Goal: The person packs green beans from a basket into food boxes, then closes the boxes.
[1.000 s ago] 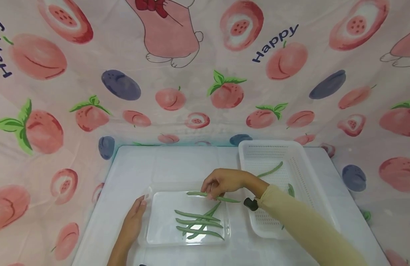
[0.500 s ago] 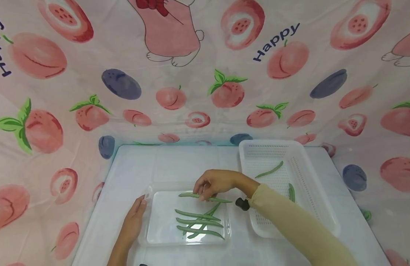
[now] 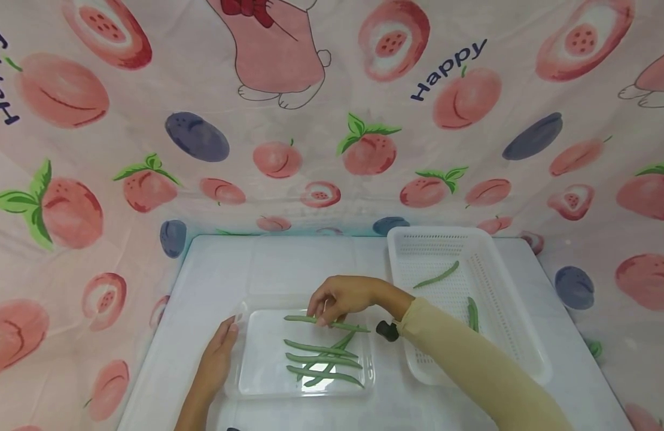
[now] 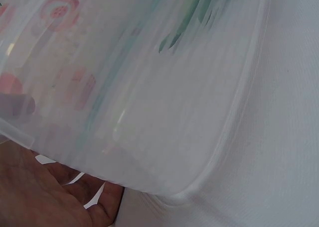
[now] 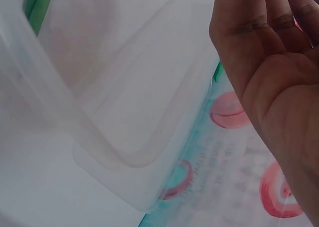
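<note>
In the head view my right hand point(image 3: 340, 297) pinches a green bean point(image 3: 299, 318) between thumb and fingers, over the far side of a clear plastic container point(image 3: 256, 383). Several more green beans point(image 3: 321, 360) lie inside, some crossing others. At the container's left side, my left hand point(image 3: 216, 353) grips the rim. The left wrist view has the thumb point(image 4: 17, 104) seen through the clear wall and the other fingers curled below the edge. My right palm point(image 5: 279, 82) fills the right side of the right wrist view, fingertips out of frame.
A white perforated basket point(image 3: 506, 287) stands to the right with a green bean point(image 3: 436, 275) and another bean point(image 3: 473, 314) in it, partly hidden by the right sleeve point(image 3: 466, 359). Fruit-print cloth point(image 3: 321, 143) hangs behind the white table point(image 3: 289, 263).
My right hand has moved left with the bean, farther over the clear container. The basket's beans show more as the sleeve shifted. My left hand stays at the rim.
</note>
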The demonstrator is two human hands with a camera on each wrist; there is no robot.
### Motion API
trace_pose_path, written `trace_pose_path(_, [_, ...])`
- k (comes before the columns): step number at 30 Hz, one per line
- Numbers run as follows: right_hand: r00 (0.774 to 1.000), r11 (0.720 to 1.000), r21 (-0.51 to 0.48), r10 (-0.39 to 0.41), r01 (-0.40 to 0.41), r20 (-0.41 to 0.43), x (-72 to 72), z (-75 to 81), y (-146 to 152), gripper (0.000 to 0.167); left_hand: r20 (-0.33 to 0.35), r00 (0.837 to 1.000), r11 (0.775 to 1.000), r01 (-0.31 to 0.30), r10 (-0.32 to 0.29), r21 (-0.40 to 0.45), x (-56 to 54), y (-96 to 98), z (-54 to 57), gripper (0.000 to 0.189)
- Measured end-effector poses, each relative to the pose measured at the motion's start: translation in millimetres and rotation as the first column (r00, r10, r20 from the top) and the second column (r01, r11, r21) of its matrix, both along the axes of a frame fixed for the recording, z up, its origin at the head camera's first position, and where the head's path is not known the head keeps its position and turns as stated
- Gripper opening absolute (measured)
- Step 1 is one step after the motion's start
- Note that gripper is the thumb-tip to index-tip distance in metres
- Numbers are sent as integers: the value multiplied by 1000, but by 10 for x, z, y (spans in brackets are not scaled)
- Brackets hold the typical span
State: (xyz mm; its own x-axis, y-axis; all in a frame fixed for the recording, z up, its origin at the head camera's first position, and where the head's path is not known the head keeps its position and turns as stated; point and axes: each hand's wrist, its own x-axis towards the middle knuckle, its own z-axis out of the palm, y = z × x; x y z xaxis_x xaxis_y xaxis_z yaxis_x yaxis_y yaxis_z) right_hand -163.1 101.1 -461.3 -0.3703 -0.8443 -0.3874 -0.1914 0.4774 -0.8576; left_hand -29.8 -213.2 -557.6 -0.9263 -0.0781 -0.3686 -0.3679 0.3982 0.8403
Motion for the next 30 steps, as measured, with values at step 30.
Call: trace_pose_path(30, [996, 996, -22, -85, 85, 16, 2, 158, 414, 19, 33, 999, 1000, -4, 4, -1, -22, -8, 35, 72])
